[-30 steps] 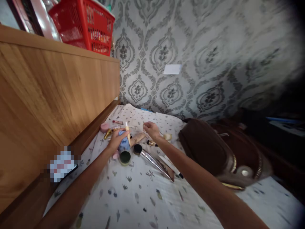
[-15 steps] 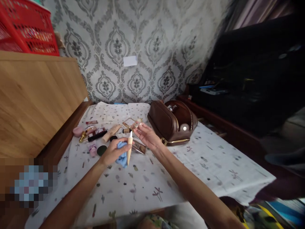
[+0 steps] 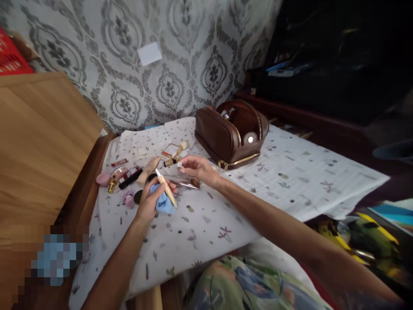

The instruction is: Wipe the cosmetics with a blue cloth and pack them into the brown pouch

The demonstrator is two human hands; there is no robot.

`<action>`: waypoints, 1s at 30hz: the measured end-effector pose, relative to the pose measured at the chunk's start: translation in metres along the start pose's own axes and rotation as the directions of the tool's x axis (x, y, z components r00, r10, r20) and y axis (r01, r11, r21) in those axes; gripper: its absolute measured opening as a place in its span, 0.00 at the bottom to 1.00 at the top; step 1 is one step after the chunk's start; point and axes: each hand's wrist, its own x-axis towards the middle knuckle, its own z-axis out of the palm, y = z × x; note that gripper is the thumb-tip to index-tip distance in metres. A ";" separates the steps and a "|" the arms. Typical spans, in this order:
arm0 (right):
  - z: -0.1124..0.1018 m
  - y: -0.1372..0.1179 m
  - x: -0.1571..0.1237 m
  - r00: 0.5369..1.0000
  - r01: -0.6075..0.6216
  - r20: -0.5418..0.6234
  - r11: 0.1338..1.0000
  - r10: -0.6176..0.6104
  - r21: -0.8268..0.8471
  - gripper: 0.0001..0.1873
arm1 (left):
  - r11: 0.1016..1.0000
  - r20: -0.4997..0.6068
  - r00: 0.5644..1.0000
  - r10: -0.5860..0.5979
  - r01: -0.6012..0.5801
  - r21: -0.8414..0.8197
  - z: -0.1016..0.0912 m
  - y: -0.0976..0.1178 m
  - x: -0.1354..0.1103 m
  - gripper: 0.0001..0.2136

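Head view: left hand (image 3: pixel 149 206) fingers clamped on blue cloth (image 3: pixel 161 203) and beige tube (image 3: pixel 166 193), just over printed sheet (image 3: pixel 258 189). Right hand (image 3: pixel 197 168), splayed before, now pinches small white bit (image 3: pixel 180 164). I read tube-wiping underway.

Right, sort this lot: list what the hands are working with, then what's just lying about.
In hand: left hand gripping beige tube and blue cloth; right hand at the gold tube.
Lying about: brown cosmetic bag, pink puff, black pencil, compact.
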 end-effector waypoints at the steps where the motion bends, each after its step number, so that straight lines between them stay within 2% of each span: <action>1: 0.000 -0.001 0.000 0.999 -0.030 0.027 0.999 0.030 0.016 0.18 | 1.000 0.014 1.000 -0.011 0.011 -0.001 0.001 0.000 -0.001 0.22; 5: 0.002 -0.004 -0.002 0.982 -0.173 0.101 0.980 0.162 0.103 0.25 | 0.996 0.085 0.994 -0.074 0.070 0.053 0.003 -0.007 -0.004 0.22; 10: 0.004 -0.009 -0.005 0.967 -0.248 0.093 0.956 0.235 0.156 0.22 | 0.989 0.098 0.994 -0.049 0.035 0.143 -0.001 -0.012 -0.003 0.22; 15: 0.004 -0.012 -0.004 0.966 -0.257 0.019 0.945 0.258 0.201 0.22 | 0.982 0.096 0.995 -0.036 0.017 0.189 -0.002 -0.007 -0.003 0.22; 18: 0.006 -0.011 -0.004 0.970 -0.237 -0.005 0.954 0.242 0.186 0.23 | 0.979 0.137 0.990 -0.043 0.014 0.203 -0.001 -0.004 -0.005 0.21; 24: 0.009 -0.009 -0.005 0.971 -0.236 -0.019 0.964 0.240 0.122 0.22 | 0.967 0.230 0.972 -0.034 -0.027 0.255 0.002 -0.001 -0.007 0.19; 30: 0.011 -0.007 -0.008 0.972 -0.233 0.003 0.971 0.234 0.059 0.20 | 0.959 0.226 0.972 -0.065 -0.002 0.284 0.001 -0.001 -0.007 0.18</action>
